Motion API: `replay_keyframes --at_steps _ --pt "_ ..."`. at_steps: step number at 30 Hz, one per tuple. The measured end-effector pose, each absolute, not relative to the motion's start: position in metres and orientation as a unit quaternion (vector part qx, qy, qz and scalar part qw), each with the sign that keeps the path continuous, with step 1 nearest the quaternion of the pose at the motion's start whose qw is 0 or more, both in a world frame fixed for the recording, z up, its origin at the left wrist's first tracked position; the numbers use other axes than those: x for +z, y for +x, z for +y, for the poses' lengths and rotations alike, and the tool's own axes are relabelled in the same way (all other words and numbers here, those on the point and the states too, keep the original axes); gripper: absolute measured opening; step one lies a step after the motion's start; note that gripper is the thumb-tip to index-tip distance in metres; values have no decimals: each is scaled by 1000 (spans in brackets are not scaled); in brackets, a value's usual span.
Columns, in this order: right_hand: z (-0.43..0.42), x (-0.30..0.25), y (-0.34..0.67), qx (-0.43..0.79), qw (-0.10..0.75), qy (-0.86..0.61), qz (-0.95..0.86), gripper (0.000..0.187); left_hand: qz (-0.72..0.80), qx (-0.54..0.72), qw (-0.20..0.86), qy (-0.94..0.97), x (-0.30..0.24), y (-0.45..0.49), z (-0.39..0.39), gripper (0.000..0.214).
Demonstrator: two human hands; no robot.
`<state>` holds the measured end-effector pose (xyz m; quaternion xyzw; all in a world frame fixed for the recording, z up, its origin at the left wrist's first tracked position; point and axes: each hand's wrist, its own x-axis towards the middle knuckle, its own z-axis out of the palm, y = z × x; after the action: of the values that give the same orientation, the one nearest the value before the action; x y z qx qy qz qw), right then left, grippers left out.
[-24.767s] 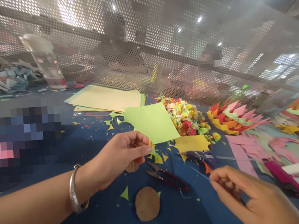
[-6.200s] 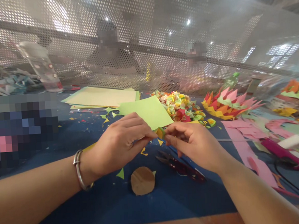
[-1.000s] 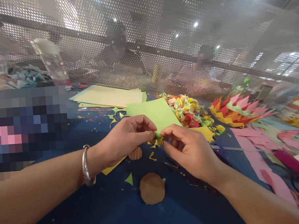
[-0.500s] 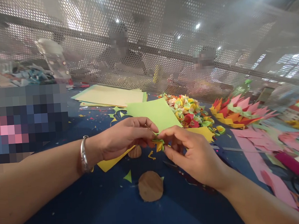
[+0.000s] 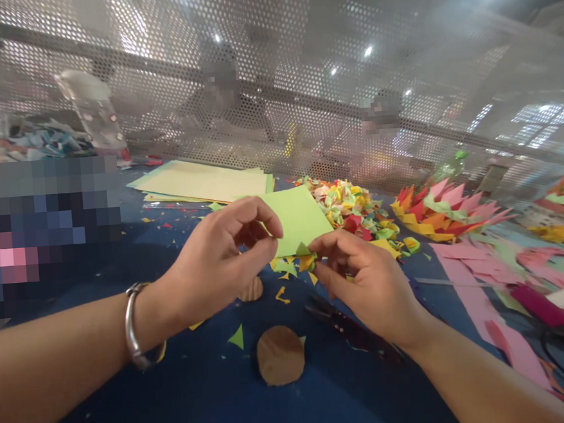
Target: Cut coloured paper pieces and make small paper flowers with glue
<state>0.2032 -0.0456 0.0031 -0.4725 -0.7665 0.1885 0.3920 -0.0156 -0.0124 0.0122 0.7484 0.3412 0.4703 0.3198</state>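
Observation:
Between the thumb and fingertips of my right hand (image 5: 367,283) is a small folded paper flower (image 5: 306,260), green and yellow. My left hand (image 5: 231,253) is raised to its left, apart from it. Its thumb and forefinger meet in a pinch; whether anything small is between them I cannot make out. A light green paper sheet (image 5: 299,217) lies behind both hands. Nearer me is a round brown disc (image 5: 281,355), with a smaller brown disc (image 5: 251,289) partly under my left hand. Dark scissors (image 5: 332,317) lie below my right hand, partly covered.
A heap of folded paper pieces (image 5: 354,206) lies beyond my right hand, with a spiky paper flower (image 5: 448,209) farther right. Stacked paper sheets (image 5: 202,178) and a clear bottle (image 5: 96,115) stand back left. Pink paper strips (image 5: 478,294) and a magenta tool (image 5: 550,318) lie right.
My left hand has let go of the paper flower and moved up and left, away from it. My right hand still holds the flower, which now shows more plainly.

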Motion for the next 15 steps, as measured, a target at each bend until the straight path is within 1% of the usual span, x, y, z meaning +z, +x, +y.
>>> replay_keyframes --at_steps 2,4,10,15 --pt "-45 3 204 201 398 -471 -761 9 321 448 240 799 13 -18 -18 8" --pt "-43 2 204 211 403 -468 -758 9 303 431 208 824 13 -19 -21 12" --pt "-42 1 204 224 404 -473 -750 11 316 403 194 837 11 -17 -19 14" --pt "-43 1 203 229 406 -471 -749 10 311 404 199 837 12 -16 -19 12"
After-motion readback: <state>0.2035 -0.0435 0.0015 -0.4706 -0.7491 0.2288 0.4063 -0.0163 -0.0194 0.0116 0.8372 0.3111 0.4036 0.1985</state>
